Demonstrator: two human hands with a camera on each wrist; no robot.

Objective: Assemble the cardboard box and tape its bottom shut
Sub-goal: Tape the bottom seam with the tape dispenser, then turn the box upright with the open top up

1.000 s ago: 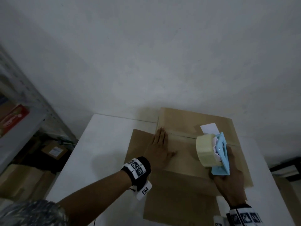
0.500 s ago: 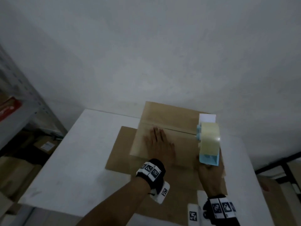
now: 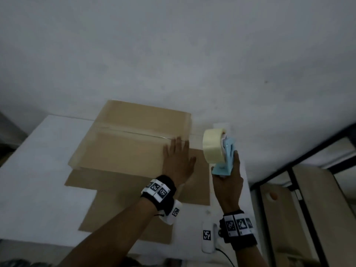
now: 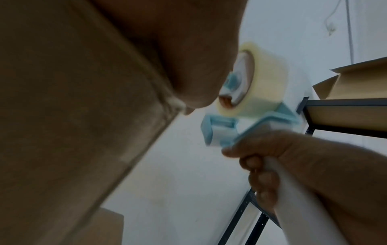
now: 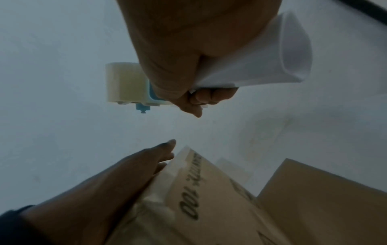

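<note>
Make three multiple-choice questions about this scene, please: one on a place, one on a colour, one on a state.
1. Where is the left hand?
A. flat on the box near its right end
B. on the shelf
C. on the tape roll

2. What colour is the tape dispenser frame?
A. red
B. light blue
C. black

3. What is the right hand doing?
A. lying flat on the table
B. hanging idle
C. gripping the dispenser, lifted off the box

Answers: 1 A, straight fingers rest by the seam; 2 B, blue plastic shows under the roll; 3 C, fingers curl round the handle, clear of the cardboard.
</note>
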